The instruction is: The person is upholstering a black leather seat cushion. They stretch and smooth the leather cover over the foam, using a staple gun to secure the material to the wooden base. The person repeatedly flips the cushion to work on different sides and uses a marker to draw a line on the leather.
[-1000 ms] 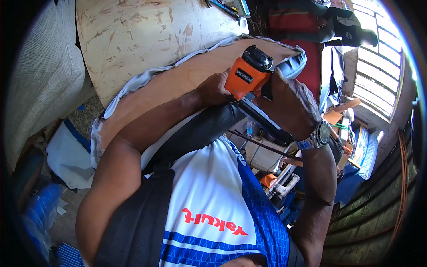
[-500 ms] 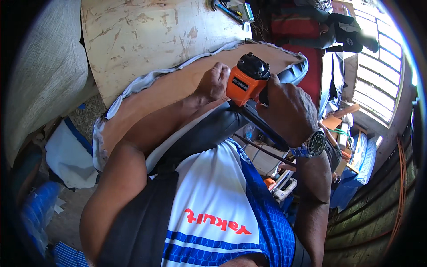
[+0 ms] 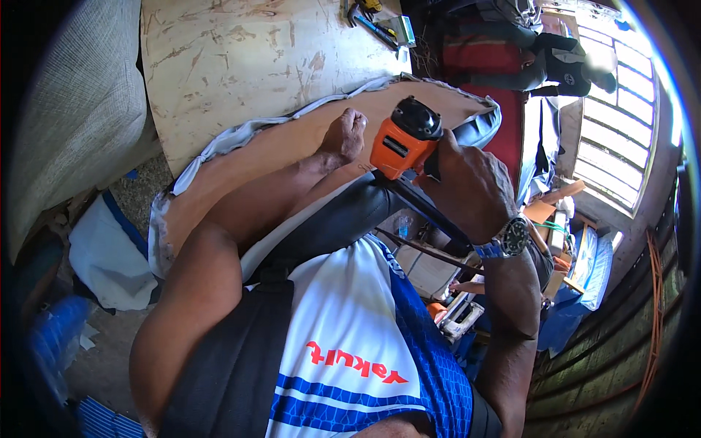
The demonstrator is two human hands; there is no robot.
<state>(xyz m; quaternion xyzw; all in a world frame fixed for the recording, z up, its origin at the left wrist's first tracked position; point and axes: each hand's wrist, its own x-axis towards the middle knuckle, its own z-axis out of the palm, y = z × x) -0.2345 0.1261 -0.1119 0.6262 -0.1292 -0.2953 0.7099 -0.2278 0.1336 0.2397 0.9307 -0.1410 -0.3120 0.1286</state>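
Observation:
My right hand [image 3: 471, 179], with a watch on its wrist, is wrapped round the grip of an orange and black staple gun [image 3: 398, 146]. The tool's lower end sits by the near edge of a curved, padded panel with a brown board back [image 3: 277, 150]. Black upholstery material [image 3: 332, 219] covers the panel's near side, against my body. My left hand [image 3: 346, 135] is closed in a fist over the board, left of the staple gun and apart from it. Its curled fingers hide whatever they may hold. Light cloth [image 3: 234, 135] is gathered along the board's far edge.
Beyond the panel lies a stained plywood tabletop [image 3: 226, 58], with a hammer [image 3: 372, 25] at its far right. Fabric [image 3: 95, 109] hangs at the left. A person in dark clothing [image 3: 562, 66] is near the barred window [image 3: 617, 117]. Assorted items [image 3: 566, 233] are piled at right.
My left hand has drawn a little left, away from the staple gun. The staple gun and my right hand have shifted slightly left and down in the picture.

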